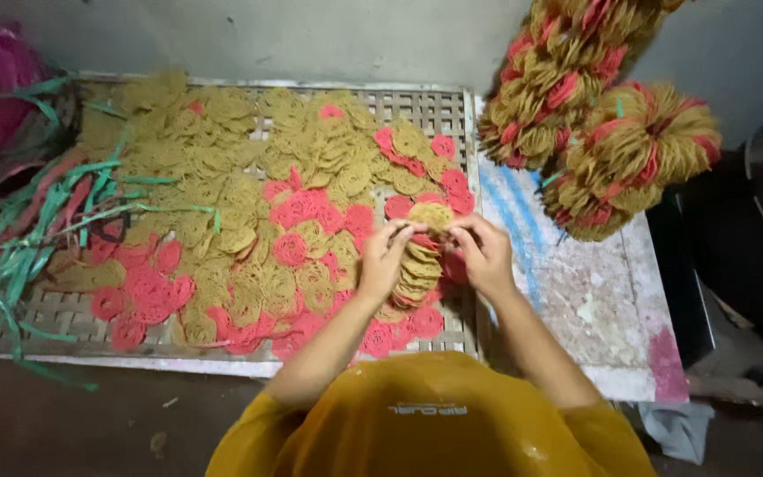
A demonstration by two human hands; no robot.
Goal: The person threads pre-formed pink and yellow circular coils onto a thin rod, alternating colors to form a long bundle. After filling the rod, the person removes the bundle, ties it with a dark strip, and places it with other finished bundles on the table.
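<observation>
The person's mustard-yellow top (434,424) fills the bottom of the view, both forearms reaching up from it. Beyond lies a pale lattice tray (434,108), spread with lacy round discs (249,230), tan and pink, lying loose and overlapping. To its right, a stained white tabletop (593,300) bears 3 tied bundles (602,132) of the same discs. Green plastic strips (46,221) trail over the tray's left side. Near the tray's right edge, both hands grasp 1 stack of discs (421,261): the left hand (386,261) clasps its left side, the right hand (486,256) its right side, fingertips meeting over the top tan disc.
</observation>
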